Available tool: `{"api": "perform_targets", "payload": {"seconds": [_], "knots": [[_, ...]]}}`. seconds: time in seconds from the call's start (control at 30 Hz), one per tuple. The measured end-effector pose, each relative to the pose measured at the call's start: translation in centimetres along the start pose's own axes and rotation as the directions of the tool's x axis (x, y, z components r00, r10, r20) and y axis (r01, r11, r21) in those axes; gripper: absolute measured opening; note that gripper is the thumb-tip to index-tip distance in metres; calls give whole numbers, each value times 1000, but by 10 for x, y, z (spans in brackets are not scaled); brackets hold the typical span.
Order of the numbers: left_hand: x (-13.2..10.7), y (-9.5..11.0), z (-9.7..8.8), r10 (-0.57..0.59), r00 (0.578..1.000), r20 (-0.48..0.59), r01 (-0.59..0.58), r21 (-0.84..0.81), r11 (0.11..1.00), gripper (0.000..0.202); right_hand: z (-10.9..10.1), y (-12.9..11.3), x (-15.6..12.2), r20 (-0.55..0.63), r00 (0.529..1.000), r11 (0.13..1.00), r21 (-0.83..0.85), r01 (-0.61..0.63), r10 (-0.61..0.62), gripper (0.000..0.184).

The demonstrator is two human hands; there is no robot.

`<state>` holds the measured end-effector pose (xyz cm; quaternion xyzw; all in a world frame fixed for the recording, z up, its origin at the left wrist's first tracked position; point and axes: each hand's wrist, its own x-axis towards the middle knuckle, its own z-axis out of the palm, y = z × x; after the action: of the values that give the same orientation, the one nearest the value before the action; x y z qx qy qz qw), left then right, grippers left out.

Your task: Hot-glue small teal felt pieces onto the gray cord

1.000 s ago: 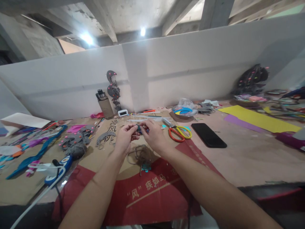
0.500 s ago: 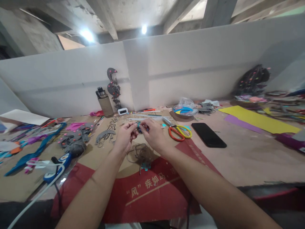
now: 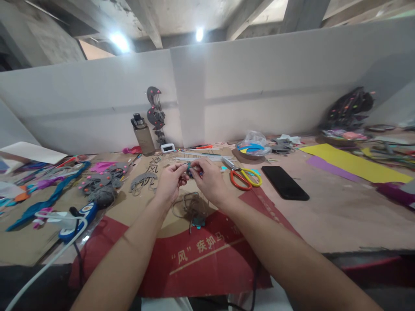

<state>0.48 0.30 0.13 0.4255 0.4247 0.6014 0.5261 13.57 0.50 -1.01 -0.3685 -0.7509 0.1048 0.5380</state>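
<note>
Close together over the cardboard sheet (image 3: pixel 139 224), my left hand (image 3: pixel 171 180) and my right hand (image 3: pixel 209 178) pinch a small teal and dark piece (image 3: pixel 189 170) between the fingertips. Its exact kind is too small to make out, and the fingers cover part of it. Below the hands lies a loose tangle of grey cord (image 3: pixel 193 207), with a bit of teal material (image 3: pixel 199 223) at its lower end. Just right of my right hand rest scissors (image 3: pixel 241 175) with one red and one yellow handle, blades spread a little.
A black phone (image 3: pixel 285 183) lies right of the scissors. Behind stand a bottle (image 3: pixel 144 140), a small white digital clock (image 3: pixel 167 148) and a bowl (image 3: pixel 249 155) with a plastic bag. A blue power strip (image 3: pixel 78 222) with a white cable, plus grey felt pieces (image 3: pixel 103 183), occupy the left.
Both hands stay together on the small teal piece, with only slight finger movement. The whole view has shifted a little.
</note>
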Motion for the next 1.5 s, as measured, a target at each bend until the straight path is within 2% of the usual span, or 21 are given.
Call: {"api": "perform_targets", "payload": {"seconds": [0.2, 0.43, 0.63, 1.03, 1.27, 1.5], "knots": [[-1, 0, 2, -6, 1000, -20, 6, 3, 1000, 26, -1, 0, 1, 22, 999, 999, -21, -28, 28, 12], [-1, 0, 1, 3, 993, 115, 3, -50, 999, 25, -2, 2, 2, 23, 997, 996, -66, -67, 69, 14], [1, -2, -1, 1, 989, 148, 11, -77, 997, 25, -1, 2, 3, -2, 997, 995, -52, -79, 79, 10], [-2, -3, 1, 42, 995, 86, -44, 28, 999, 28, -3, 1, 6, -61, 981, 983, 4, -182, 182, 13], [-2, -3, 3, 79, 995, 59, -83, 60, 995, 26, -7, 0, 5, -31, 995, 993, -69, -92, 90, 19], [-3, -5, 3, 122, 991, 58, -129, 130, 983, 24, -8, 0, 5, -32, 998, 982, -178, -66, 61, 19]]}}
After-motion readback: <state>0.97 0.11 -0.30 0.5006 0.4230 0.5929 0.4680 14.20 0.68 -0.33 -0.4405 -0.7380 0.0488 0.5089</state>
